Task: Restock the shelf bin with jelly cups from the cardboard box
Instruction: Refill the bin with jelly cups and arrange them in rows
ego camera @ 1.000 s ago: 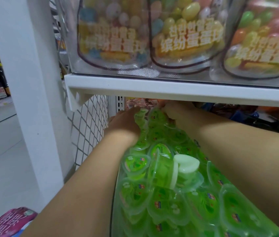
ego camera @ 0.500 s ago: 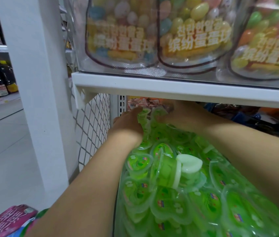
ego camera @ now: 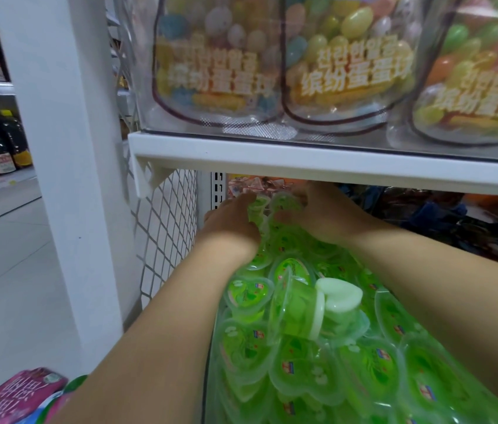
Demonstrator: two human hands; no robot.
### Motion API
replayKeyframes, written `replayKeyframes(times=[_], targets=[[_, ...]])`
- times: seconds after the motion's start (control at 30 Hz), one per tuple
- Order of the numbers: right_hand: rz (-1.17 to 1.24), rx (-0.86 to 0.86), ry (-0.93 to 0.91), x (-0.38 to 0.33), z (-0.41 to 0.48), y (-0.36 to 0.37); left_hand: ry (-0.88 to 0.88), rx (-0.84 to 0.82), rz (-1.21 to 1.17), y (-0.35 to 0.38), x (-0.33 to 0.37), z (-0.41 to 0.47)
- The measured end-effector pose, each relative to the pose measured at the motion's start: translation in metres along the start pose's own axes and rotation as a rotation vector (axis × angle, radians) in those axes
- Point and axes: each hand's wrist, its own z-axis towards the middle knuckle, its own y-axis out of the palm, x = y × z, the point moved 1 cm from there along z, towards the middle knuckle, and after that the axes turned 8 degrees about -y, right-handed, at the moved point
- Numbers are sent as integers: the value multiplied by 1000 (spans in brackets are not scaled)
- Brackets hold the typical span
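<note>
- Reaching deep into shelf bin: left hand fingers lie over green jelly cups, grasp can't tell; right hand fingers curl round one.
- Bin looks nearly full; likely final arranging.
- Counts: two hands, one bin, dozens of cups (uncountable), three candy packs above; cardboard box unseen.

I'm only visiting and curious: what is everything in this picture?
shelf: one, white, across the middle
egg-ball bags: three, clear with coloured balls, on the shelf
jelly cups: many, green, heaped under the shelf
wire mesh: one panel, white, left of the cups
bottles: several, dark, far left
packet: one, pink, bottom left
hands: left hand and right hand, on the rearmost cups; grip unclear
</note>
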Motion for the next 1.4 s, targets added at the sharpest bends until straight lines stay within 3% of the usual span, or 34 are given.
replayKeyframes(times=[0.37,0.53,0.73,1.03,1.23,1.4], targets=[[-548,-2,-15,-7,-26,-22,-19,-21,61,-4,2,-3],[-368,-70,54,4,-61,-46,-16,37,55,-6,1,-15],[-147,-102,123,20,-99,-64,122,223,8,-10,-2,-35],[15,-122,102,38,-103,-61,216,207,-16,-7,11,-49],[155,123,65,33,-81,-61,267,203,-12,-7,17,-38],[76,226,105,45,-48,-37,260,74,285,-7,25,-24]])
